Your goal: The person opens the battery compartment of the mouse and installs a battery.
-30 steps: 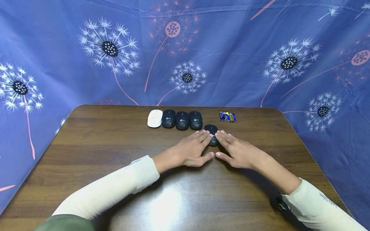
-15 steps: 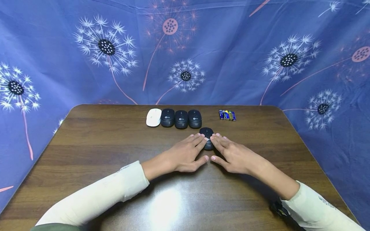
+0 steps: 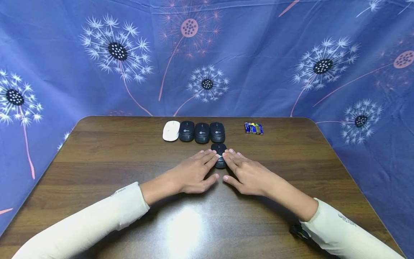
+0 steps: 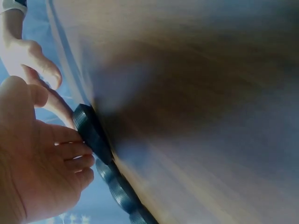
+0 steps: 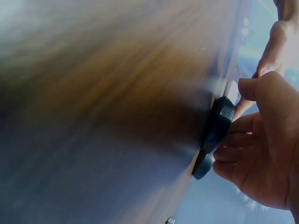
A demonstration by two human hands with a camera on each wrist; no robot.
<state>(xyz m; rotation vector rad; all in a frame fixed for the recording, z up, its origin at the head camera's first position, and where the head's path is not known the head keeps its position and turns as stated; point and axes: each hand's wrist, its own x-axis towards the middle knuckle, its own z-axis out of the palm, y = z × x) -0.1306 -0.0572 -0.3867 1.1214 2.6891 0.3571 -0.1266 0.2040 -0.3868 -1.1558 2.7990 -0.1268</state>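
A black computer mouse (image 3: 219, 148) lies on the wooden table in front of the row of mice. From its left side my left hand (image 3: 194, 176) touches it with extended fingertips. My right hand (image 3: 250, 175) does the same from the right, and both sets of fingers partly cover the mouse's middle. Each thumb points inward, apart from the mouse. In the left wrist view the mouse (image 4: 91, 133) stands at the fingertips of the left hand (image 4: 46, 163). The right wrist view has the mouse (image 5: 219, 119) beside the fingers of the right hand (image 5: 261, 149).
Behind it stand a white mouse (image 3: 171, 131) and three black mice (image 3: 202, 133) side by side. Several small batteries (image 3: 253, 128) lie together at the back right of the table (image 3: 106, 162). A blue patterned cloth (image 3: 258, 72) hangs behind the table's far edge.
Both hands and the black mouse between them have moved left and a little nearer to me, from beyond the row's right end to in front of its rightmost black mouse.
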